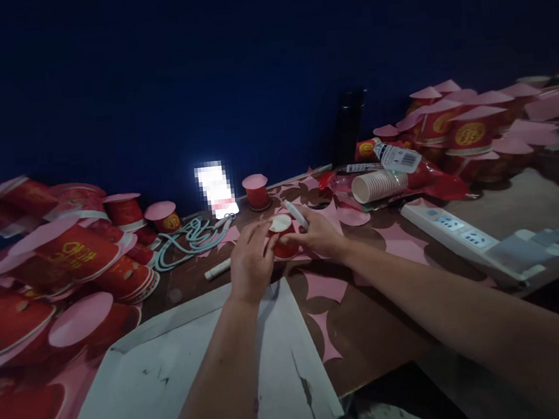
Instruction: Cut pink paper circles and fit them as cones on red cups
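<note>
A small red paper cup (283, 237) stands upside down on the brown table (370, 332), its pale base facing up. My left hand (249, 262) wraps the cup's left side, fingers curled on it. My right hand (315, 234) touches the cup's right side and pinches a white pen-like stick (296, 214) that points up and to the left. Pink paper scraps (324, 287) lie around the cup.
Red cups with pink paper lids are heaped at left (66, 256) and back right (464, 129). A lone lidded cup (257, 191), a glowing phone (215, 189), a teal cord (190, 238), a white marker (217, 269), stacked white cups (379, 185), a power strip (452, 226), white board (196, 375).
</note>
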A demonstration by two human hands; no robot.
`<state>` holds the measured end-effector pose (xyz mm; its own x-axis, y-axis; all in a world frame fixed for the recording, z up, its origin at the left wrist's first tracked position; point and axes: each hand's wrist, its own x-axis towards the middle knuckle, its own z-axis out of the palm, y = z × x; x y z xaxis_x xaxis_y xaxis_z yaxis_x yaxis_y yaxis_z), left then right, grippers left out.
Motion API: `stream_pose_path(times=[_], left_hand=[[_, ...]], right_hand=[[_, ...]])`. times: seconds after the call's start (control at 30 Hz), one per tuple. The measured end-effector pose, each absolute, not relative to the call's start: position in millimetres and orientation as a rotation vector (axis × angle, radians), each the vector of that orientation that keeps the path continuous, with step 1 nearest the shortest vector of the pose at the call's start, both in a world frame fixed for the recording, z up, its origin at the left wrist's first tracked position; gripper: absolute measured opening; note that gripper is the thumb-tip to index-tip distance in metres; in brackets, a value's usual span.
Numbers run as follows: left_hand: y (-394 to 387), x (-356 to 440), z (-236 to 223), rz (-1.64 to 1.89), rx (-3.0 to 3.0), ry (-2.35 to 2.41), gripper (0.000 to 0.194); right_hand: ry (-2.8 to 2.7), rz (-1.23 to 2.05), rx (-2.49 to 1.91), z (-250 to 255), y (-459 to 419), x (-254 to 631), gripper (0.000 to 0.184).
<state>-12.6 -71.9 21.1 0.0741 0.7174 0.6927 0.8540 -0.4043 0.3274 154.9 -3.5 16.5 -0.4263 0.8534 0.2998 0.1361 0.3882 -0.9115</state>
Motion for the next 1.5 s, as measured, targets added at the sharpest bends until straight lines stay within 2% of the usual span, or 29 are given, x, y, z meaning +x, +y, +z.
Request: stream_pose_path(times=[0.1,0.17,0.37,0.47,0.8,1.5], left_hand=[[-73,-18,21,-1.357,-2.024,-1.717,0.034],[-73,-26,19,-1.308,-1.958,-1.839,0.036],[-70,-39,12,-0.374,-2.254,-2.162,0.018],[-72,-36,14,-0.198,-2.289,-2.145,0.014],[-78,-33,28,0.04,-2.304,-2.115,0.026],[-82,-31,32,0.033,-2.279,-2.123,0.028]], right_hand=[[-1.863,1.042,-0.845,18,-12,149,0.065],[-1.885,0.997,-0.907,18,-14,148,0.058],[-1.861,1.011,-0.996,18,-4,159,0.057],[-1.809,0.986,-1.047,20,6,168,0.063],[-1.956,0.94,-0.996,16,15,178,0.056],[-1.986,1.06,-0.878,17,21,188,0.057]])
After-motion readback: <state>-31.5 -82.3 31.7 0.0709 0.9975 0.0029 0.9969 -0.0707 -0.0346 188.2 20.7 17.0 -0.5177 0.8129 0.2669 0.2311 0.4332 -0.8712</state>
